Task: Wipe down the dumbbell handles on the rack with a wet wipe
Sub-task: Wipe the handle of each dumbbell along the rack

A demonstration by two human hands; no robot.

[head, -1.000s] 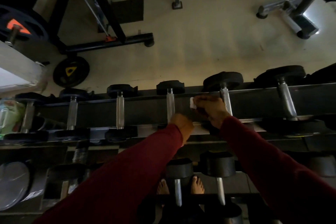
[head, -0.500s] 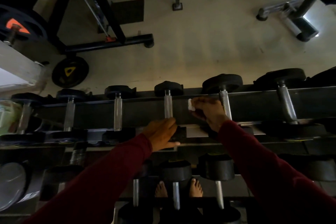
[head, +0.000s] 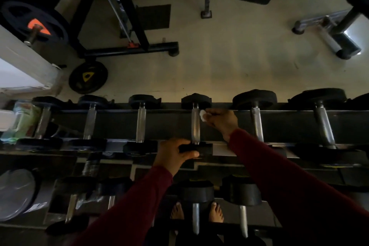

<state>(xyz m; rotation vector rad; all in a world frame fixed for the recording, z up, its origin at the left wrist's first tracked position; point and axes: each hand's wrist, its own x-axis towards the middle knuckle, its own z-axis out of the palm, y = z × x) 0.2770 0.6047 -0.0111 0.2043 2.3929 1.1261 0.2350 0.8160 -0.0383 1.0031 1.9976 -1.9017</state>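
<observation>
Holding dumbbells (head: 195,126), rack (head: 283,126), wipe (head: 202,114) at handle

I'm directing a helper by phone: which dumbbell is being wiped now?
Find the top shelf of the rack. The dumbbell is fourth from the left; alone there, it has a left hand gripping its near head and a right hand holding a white wipe against its handle.

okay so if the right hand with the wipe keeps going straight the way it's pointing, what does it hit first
Most likely the shiny metal dumbbell handle just beside the small white wipe that the right hand pinches; contact is unclear.
</observation>
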